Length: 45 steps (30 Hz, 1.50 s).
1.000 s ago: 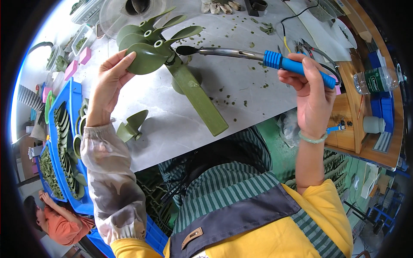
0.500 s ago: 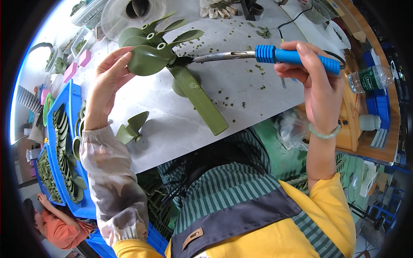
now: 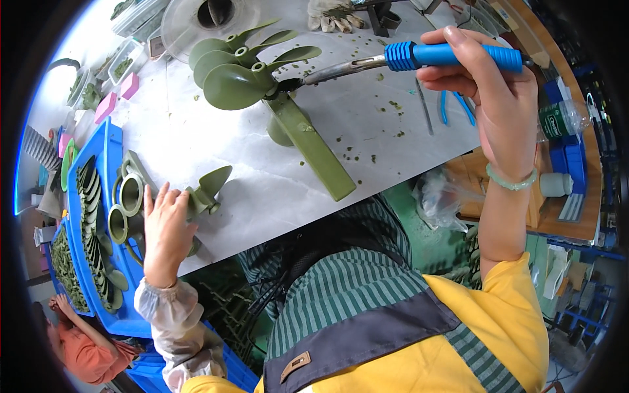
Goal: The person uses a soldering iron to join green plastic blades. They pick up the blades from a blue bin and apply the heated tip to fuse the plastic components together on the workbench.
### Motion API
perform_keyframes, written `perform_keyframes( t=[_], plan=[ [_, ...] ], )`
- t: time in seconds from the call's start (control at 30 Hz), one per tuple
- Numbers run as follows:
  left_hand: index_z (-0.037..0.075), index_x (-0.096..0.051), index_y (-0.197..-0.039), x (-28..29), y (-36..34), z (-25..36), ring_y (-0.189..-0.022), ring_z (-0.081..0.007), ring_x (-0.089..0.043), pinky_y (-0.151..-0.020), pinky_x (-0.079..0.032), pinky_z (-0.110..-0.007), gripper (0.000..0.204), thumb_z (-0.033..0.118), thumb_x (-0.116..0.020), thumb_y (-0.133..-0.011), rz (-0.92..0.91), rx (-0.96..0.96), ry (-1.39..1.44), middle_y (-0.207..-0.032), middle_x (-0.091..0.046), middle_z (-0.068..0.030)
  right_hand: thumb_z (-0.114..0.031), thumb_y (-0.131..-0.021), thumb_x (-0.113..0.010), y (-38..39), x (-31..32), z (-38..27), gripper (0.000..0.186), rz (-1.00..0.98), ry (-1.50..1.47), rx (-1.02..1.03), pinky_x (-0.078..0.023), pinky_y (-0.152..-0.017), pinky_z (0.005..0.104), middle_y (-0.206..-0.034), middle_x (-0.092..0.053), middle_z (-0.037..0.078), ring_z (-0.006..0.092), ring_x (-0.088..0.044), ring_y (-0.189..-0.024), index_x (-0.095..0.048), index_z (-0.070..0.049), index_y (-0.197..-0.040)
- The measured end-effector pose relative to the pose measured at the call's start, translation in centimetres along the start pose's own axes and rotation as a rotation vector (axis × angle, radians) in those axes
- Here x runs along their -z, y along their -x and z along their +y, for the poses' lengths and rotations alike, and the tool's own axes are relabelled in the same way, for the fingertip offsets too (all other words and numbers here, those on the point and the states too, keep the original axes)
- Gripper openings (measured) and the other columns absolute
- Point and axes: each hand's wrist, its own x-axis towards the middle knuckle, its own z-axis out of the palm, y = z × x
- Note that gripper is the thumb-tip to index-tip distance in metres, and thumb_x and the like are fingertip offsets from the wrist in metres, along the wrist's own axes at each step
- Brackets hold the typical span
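- Olive green with a soft gloss, the bladed piece point(image 3: 232, 86) stands towards the far side of the pale marbled table point(image 3: 275, 190), in front of me and a little left of centre.
- It shows 3 ring-topped hubs in a slanting row; from each, a broad rounded blade spreads left and a blade that looks narrower from here sweeps right.
- The nearest rounded blade catches a bright highlight; the 2 behind it are partly covered.
- A long, flat bar point(image 3: 314, 147) of the same green slants from beneath the hubs towards me, its surface faintly marked, with a rounded green form partly hidden under it.
- My right hand point(image 3: 488, 85) is closed around the blue handle of a metal-shafted tool point(image 3: 347, 67); its black tip meets the join below the nearest hub, though I cannot tell how deep it sits.
- My left hand point(image 3: 168, 226) is palm down with fingers extended and thumb apart, between a green ringed piece point(image 3: 132, 195) and a small bladed part point(image 3: 213, 185); I cannot tell whether it touches either.
- Small green scraps point(image 3: 396, 105) dot the table to the right of the bar.
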Motion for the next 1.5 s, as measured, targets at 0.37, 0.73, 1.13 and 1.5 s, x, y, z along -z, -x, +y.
perform_keyframes(
  t=[0.37,0.73,1.13,1.5],
  plan=[
    [0.005,-0.038,-0.136,-1.3,-2.8,-1.9,-0.115,-0.0388,-0.046,-0.101,-0.037,-0.037,0.080,0.002,-0.073,-0.064,-0.058,-0.080,0.536,-0.128,-0.042,-0.0206,-0.019,-0.092,-0.055,0.4,0.0,0.3,0.028,-0.001,0.005,0.002,-0.057,-0.071,0.0296,-0.098,-0.066,0.015,0.0190,-0.067,-0.076,-0.064,0.006,-0.100],
    [0.010,-0.049,-0.126,0.8,-4.1,-3.9,-0.108,-0.0277,-0.047,-0.096,-0.040,-0.033,0.065,0.013,-0.078,-0.067,-0.393,0.053,0.704,-0.122,-0.044,-0.0130,-0.020,-0.090,-0.057,3.2,2.0,1.3,0.030,0.166,-0.130,-0.099,-0.056,-0.066,0.0276,-0.080,-0.067,0.013,0.0180,-0.067,-0.070,-0.064,0.008,-0.097],
    [0.009,-0.053,-0.107,1.6,-1.0,-0.6,-0.098,-0.0316,-0.046,-0.087,-0.041,-0.039,0.054,0.015,-0.080,-0.061,0.063,0.012,0.499,-0.103,-0.049,-0.0103,-0.018,-0.091,-0.056,4.9,3.0,3.5,0.028,0.216,-0.248,-0.145,-0.057,-0.064,0.0273,-0.079,-0.066,0.013,0.0173,-0.067,-0.067,-0.064,0.008,-0.096],
    [0.003,-0.057,-0.113,3.3,1.0,-0.7,-0.087,-0.0100,-0.060,-0.073,-0.053,-0.024,0.026,-0.002,-0.054,-0.087,0.083,0.309,1.253,-0.100,-0.061,-0.0022,-0.017,-0.091,-0.055,6.0,3.8,4.4,0.027,0.278,-0.294,-0.162,-0.058,-0.063,0.0280,-0.081,-0.066,0.013,0.0176,-0.067,-0.066,-0.064,0.008,-0.096]
  ],
)
